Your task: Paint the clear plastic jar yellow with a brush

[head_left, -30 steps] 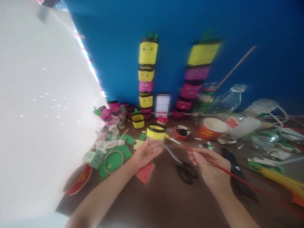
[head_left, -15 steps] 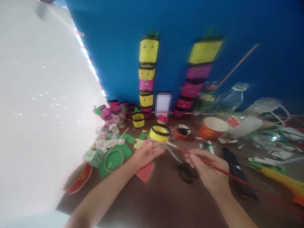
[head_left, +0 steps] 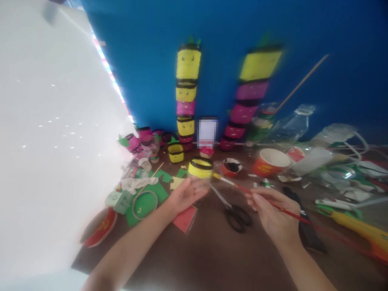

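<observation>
My left hand (head_left: 189, 196) has its fingers around the lower part of a small cup (head_left: 200, 171) with yellow sides and a black band at the rim; the cup seems to be a cut plastic bottle base. A paintbrush (head_left: 241, 188) with a red handle is pinched in my right hand (head_left: 274, 210). Its yellowish tip points left and is just to the right of the cup, apart from it as far as the blur shows. Scissors (head_left: 238, 218) with black handles lie between the hands. Behind the brush is a small red cup (head_left: 232, 173) with dark stuff inside.
Green sheets (head_left: 159, 192), a red sheet (head_left: 185, 219) and a tape roll (head_left: 144, 205) lie left. Two stacks of painted cups (head_left: 185, 95) stand by the blue wall. At right are a paper cup (head_left: 270, 163), clear bottles (head_left: 294, 125) and a yellow tool (head_left: 356, 224).
My right hand and the paintbrush have moved right and slightly down, drawing the tip away from the yellow cup. The tip now looks yellow. The cup has shifted slightly left.
</observation>
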A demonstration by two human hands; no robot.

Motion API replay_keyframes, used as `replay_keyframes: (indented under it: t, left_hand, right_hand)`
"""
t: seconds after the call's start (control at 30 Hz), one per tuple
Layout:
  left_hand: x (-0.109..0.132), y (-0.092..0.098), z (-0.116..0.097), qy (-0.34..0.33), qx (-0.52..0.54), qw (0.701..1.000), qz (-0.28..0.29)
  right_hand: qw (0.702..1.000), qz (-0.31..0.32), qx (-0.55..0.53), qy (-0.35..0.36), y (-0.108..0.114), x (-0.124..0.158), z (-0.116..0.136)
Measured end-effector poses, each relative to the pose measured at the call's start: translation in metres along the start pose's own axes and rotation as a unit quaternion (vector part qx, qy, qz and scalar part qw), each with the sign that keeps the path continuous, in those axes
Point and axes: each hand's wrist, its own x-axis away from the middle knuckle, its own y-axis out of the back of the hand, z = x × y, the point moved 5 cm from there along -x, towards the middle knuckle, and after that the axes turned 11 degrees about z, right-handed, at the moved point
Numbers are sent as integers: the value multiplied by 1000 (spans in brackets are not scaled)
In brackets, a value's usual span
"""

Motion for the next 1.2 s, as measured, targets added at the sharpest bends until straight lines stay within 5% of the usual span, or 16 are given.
replay_keyframes:
  t: [0.37,1.2]
  left_hand:
    - [1,-7,-1,-16,-49,998,23]
    - [2,-5,0,10,-45,999,5]
  right_hand:
    - [997,57,51,30,-30,9,24]
    - [997,45,52,42,-19,6,13]
